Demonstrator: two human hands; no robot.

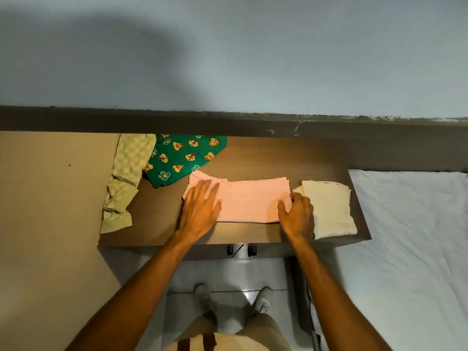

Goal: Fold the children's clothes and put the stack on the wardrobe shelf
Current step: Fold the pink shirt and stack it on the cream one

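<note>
Pink garment (pixel 249 200), long axis left–right between flat, open left hand (pixel 200 211) and right hand (pixel 297 214) pinching its right edge.

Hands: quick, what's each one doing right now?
Left hand: open, flat on the pink garment.
Right hand: pinching the pink garment's right edge.

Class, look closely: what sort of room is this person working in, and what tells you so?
Probably a bedroom: a white-sheeted bed sits beside a small wooden table against the wall, with children's clothes like the pink garment being folded.
</note>
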